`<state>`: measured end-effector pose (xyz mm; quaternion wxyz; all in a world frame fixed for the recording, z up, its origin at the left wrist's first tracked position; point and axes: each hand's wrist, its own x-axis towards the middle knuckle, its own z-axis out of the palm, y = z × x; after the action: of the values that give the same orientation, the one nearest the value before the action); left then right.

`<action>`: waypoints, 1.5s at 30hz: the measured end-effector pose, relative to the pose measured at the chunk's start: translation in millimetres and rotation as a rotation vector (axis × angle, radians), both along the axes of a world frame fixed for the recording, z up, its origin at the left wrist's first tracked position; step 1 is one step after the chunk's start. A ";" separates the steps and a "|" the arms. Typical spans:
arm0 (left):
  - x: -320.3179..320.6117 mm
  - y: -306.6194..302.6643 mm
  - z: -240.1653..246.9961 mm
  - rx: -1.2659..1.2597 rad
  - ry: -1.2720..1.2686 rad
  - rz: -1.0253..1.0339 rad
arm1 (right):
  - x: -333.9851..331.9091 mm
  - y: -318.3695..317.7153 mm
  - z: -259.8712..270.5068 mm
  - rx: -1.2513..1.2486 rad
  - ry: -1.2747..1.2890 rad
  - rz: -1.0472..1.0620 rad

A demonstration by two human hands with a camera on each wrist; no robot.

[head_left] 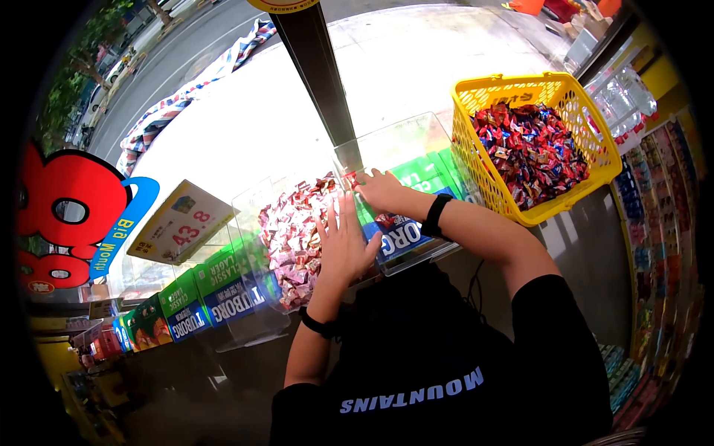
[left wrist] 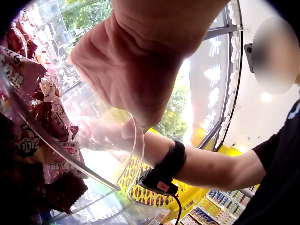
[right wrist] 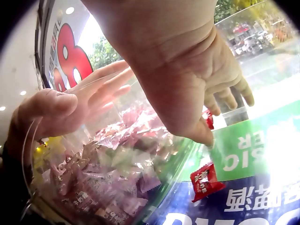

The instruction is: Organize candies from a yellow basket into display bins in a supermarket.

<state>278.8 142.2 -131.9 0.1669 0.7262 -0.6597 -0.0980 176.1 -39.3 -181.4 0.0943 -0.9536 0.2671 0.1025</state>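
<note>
My left hand (head_left: 343, 245) is held with its fingers straight over the pink wrapped candies (head_left: 286, 223) in a clear plastic bin (head_left: 239, 212), flat along the wall toward the neighbouring bin. Reaching down into that second clear bin (head_left: 387, 137) is my right hand (head_left: 383, 192), fingers spread and loosely bent. In the right wrist view, its thumb and fingers overlap a small red candy (right wrist: 209, 121) close to the dividing wall. Another red-wrapped candy (right wrist: 206, 182) lies below the thumb, on the bin floor above a green and blue carton.
A yellow basket (head_left: 539, 217) full of red and blue wrapped candies stands to the right. Tuborg boxes (head_left: 227, 286) line up under and left of the bins. A price sign (head_left: 182, 223) rises at left. A dark window post (head_left: 316, 70) stands behind the bins.
</note>
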 end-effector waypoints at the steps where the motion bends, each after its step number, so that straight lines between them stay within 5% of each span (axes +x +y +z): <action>1: -0.2 -0.2 0.8 0.007 0.002 0.001 | 0.6 -0.1 -1.2 -0.011 -0.039 -0.011; 13: 1.1 2.2 4.3 -0.014 0.032 -0.017 | -3.4 -11.8 -15.2 -0.238 -0.063 0.082; 16: 0.3 1.1 5.0 -0.006 0.039 -0.013 | -4.5 -3.7 -8.3 -0.239 -0.234 -0.025; 28: 0.2 1.7 7.5 0.005 0.079 -0.010 | -0.1 -16.7 -6.3 -0.235 -0.009 0.127; 45: 1.2 -0.5 6.6 0.024 0.105 -0.015 | 13.1 7.5 -36.7 -0.246 -0.071 -0.041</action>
<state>280.0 141.7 -125.2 0.1918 0.7172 -0.6540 -0.1452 189.2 -31.8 -218.1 -0.0119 -0.9553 0.2937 0.0331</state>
